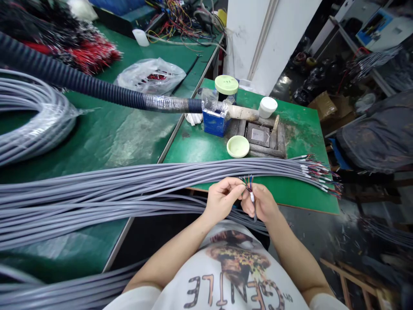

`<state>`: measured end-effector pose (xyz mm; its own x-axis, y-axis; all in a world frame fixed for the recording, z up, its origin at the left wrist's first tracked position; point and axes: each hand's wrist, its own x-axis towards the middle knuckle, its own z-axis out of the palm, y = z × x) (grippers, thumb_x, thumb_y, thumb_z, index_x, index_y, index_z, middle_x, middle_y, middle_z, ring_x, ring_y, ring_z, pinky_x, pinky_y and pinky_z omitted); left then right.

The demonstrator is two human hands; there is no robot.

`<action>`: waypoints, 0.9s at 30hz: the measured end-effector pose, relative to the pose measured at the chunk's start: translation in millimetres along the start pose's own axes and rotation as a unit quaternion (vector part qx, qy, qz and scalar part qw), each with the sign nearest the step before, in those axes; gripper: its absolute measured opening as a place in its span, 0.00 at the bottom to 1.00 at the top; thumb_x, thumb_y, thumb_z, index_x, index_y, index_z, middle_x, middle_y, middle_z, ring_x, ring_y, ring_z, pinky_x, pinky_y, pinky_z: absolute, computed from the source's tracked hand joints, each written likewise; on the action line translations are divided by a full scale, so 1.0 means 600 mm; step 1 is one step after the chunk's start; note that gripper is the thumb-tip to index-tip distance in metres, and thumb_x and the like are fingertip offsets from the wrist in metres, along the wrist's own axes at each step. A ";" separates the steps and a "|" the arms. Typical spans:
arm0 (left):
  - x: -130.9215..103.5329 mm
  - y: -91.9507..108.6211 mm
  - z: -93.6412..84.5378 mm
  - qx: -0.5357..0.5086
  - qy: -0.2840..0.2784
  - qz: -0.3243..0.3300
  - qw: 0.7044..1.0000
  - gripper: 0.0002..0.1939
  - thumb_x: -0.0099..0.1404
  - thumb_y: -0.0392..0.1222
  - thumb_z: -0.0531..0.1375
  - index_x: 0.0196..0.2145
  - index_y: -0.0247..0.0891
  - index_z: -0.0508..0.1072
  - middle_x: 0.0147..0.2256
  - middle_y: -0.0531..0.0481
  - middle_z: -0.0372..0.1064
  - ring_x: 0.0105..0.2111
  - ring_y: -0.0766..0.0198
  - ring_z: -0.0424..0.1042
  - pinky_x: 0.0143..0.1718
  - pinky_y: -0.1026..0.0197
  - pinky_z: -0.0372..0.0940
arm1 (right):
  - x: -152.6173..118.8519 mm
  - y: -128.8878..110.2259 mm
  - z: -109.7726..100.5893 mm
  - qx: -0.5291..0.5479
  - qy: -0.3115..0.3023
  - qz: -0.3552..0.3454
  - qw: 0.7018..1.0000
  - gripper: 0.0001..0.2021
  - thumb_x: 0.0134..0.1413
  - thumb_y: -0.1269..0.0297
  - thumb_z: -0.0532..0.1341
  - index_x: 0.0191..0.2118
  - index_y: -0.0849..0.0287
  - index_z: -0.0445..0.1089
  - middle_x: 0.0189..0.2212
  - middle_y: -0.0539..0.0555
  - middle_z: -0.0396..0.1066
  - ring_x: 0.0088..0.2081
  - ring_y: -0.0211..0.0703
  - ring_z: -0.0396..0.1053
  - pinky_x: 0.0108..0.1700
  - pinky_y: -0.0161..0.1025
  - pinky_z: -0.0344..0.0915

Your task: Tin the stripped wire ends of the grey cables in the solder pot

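- A single grey cable [252, 202] is held upright just off the near edge of the green surface [300, 125], its stripped end fanning into thin coloured wires [248, 181].
- The left hand [222, 199] is seen with its fingers pinched closed on the coloured wires — thumb and forefinger meet at the strands.
- The right hand [262, 202] is wrapped shut around the cable's grey jacket just below the stripped end; the two hands are touching or nearly so.
- A long bundle of grey cables [161, 176] is laid across the near edge of the surface, its stripped ends [318, 172] reaching the right edge.
- Open green room is left between the bundle and a pale green lid [238, 146]; past that, a blue box [213, 122], a jar with a green cap [226, 86] and a white cup [267, 106] are crowded near the far edge.
- A dark corrugated hose [80, 82] is run in from the far left corner, above a coil of grey cable [29, 120] at the left edge.
- On the person's white shirt [226, 275] the letters "GENTLE" can be read, seen upside down.
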<state>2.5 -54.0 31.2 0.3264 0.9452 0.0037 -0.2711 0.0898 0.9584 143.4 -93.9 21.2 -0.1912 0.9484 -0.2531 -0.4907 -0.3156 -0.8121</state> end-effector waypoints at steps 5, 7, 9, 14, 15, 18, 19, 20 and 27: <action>-0.001 -0.005 -0.004 0.043 0.008 0.028 0.999 0.11 0.62 0.45 0.62 0.30 0.34 0.73 0.21 0.52 0.69 0.21 0.70 0.66 0.24 0.67 0.63 | 0.011 -0.014 0.009 -0.032 0.070 -0.033 0.996 0.13 0.50 0.55 0.64 0.26 0.60 0.67 0.11 0.44 0.62 0.12 0.31 0.56 0.17 0.31 0.53; -0.001 -0.007 -0.004 0.048 0.006 0.037 0.998 0.10 0.62 0.45 0.61 0.31 0.34 0.73 0.21 0.52 0.69 0.21 0.71 0.65 0.24 0.68 0.62 | 0.013 -0.018 0.014 -0.044 0.103 -0.057 0.992 0.11 0.50 0.58 0.65 0.26 0.60 0.67 0.13 0.45 0.64 0.14 0.31 0.57 0.18 0.31 0.54; -0.001 -0.009 -0.003 0.047 0.009 0.038 0.998 0.10 0.62 0.45 0.62 0.31 0.34 0.73 0.21 0.53 0.68 0.21 0.71 0.64 0.24 0.68 0.61 | 0.014 -0.021 0.019 -0.065 0.130 -0.076 0.986 0.10 0.49 0.60 0.65 0.25 0.60 0.67 0.14 0.45 0.64 0.15 0.31 0.58 0.18 0.31 0.54; 0.004 -0.013 0.001 0.034 0.020 0.017 0.999 0.11 0.61 0.46 0.62 0.30 0.34 0.72 0.22 0.53 0.66 0.21 0.71 0.62 0.24 0.68 0.60 | 0.018 -0.028 0.026 -0.123 0.178 -0.112 0.970 0.09 0.47 0.62 0.65 0.23 0.59 0.67 0.15 0.46 0.65 0.16 0.31 0.59 0.19 0.31 0.56; 0.005 -0.013 0.002 0.031 0.022 0.015 0.999 0.11 0.61 0.46 0.62 0.30 0.34 0.72 0.21 0.54 0.66 0.20 0.72 0.62 0.24 0.68 0.59 | 0.020 -0.029 0.025 -0.131 0.185 -0.121 0.967 0.09 0.46 0.63 0.66 0.23 0.59 0.67 0.15 0.46 0.65 0.17 0.31 0.59 0.20 0.31 0.56; 0.010 -0.014 0.008 0.016 0.020 0.012 1.000 0.12 0.61 0.48 0.61 0.30 0.34 0.71 0.21 0.54 0.66 0.19 0.73 0.61 0.23 0.69 0.58 | 0.023 -0.038 0.021 -0.148 0.187 -0.136 0.962 0.08 0.45 0.64 0.67 0.23 0.59 0.68 0.16 0.46 0.66 0.18 0.32 0.60 0.21 0.32 0.58; 0.012 -0.014 0.011 0.009 0.020 0.011 1.000 0.12 0.61 0.48 0.61 0.30 0.34 0.71 0.20 0.54 0.66 0.19 0.73 0.60 0.22 0.69 0.58 | 0.023 -0.042 0.020 -0.152 0.179 -0.134 0.963 0.08 0.45 0.63 0.67 0.24 0.59 0.68 0.16 0.46 0.66 0.18 0.32 0.60 0.21 0.32 0.58; 0.014 -0.014 0.015 0.004 0.020 0.009 1.000 0.13 0.62 0.48 0.61 0.30 0.35 0.71 0.20 0.55 0.65 0.19 0.73 0.60 0.22 0.69 0.58 | 0.023 -0.047 0.019 -0.157 0.170 -0.130 0.964 0.08 0.45 0.63 0.67 0.24 0.59 0.69 0.16 0.46 0.66 0.18 0.32 0.60 0.21 0.32 0.58; 0.037 -0.011 0.018 0.039 0.035 0.045 0.998 0.12 0.62 0.47 0.60 0.33 0.35 0.74 0.21 0.53 0.67 0.19 0.72 0.62 0.23 0.68 0.59 | 0.037 -0.120 -0.002 -0.324 0.218 -0.203 0.898 0.10 0.49 0.60 0.65 0.25 0.59 0.67 0.15 0.45 0.62 0.17 0.31 0.57 0.20 0.31 0.55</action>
<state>21.1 -36.9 27.8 0.2401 0.9680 0.0727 -0.2244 -0.0175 0.9743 175.6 -50.4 73.3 0.3123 0.9477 0.0656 0.1808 0.0085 -0.9835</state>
